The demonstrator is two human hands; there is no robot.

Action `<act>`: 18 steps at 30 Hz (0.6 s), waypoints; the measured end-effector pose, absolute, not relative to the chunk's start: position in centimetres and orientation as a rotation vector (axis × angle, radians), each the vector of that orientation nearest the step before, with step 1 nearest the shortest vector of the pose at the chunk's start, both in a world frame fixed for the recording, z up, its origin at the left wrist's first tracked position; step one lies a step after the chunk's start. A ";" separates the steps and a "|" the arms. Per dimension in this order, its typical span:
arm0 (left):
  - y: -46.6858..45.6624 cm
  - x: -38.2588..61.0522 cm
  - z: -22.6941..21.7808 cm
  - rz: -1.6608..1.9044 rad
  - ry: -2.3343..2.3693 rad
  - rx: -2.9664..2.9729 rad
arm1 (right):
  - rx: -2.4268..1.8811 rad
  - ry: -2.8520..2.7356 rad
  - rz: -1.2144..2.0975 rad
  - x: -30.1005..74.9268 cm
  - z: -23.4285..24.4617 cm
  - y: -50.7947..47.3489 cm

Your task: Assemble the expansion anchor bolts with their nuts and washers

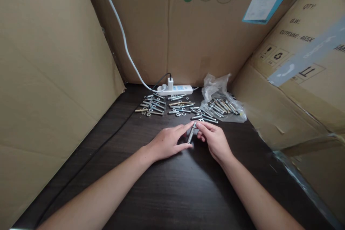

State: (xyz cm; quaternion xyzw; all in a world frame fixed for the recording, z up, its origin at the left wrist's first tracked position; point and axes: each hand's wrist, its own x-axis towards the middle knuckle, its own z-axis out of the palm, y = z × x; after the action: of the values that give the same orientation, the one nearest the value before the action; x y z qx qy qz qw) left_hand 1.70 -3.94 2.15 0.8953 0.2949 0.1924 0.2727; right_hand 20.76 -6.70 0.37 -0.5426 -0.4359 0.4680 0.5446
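Between my two hands is a silvery expansion bolt (191, 134), tilted, its upper end leaning right. My left hand (167, 141) holds it lengthwise, thumb at the lower end and index finger near the top. With thumb and fingers, my right hand (214, 137) pinches the upper end, where a nut or washer seems to sit, partly covered by the fingertips. Just beyond the hands lie loose bolts, sleeves, nuts and washers in a left group (152, 106), a middle group (179, 106) and a right group (205, 115).
A clear plastic bag (215, 88) with several bolts (223, 106) lies at the back right. Behind the loose parts stands a white power strip (185, 89) with a plugged-in charger (170, 84). A black cable (107, 139) crosses the dark table (172, 194). Cardboard boxes (145, 25) wall three sides.
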 end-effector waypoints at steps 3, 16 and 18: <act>-4.0 1.7 2.2 0.541 0.779 2.398 | -1.294 -1.033 1.087 21.0 0.4 -6.6; -4.6 2.5 2.2 0.546 0.813 2.289 | -1.284 -0.985 1.223 18.9 0.5 -7.4; -4.6 2.5 2.1 0.544 0.843 2.247 | -1.276 -1.029 1.209 19.1 0.4 -7.3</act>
State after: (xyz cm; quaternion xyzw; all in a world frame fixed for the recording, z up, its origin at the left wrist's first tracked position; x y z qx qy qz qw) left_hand 2.49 -4.62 2.08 0.8606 0.3231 0.2086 0.3339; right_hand 19.06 -7.32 0.41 -0.5333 -0.4300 0.5054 0.5246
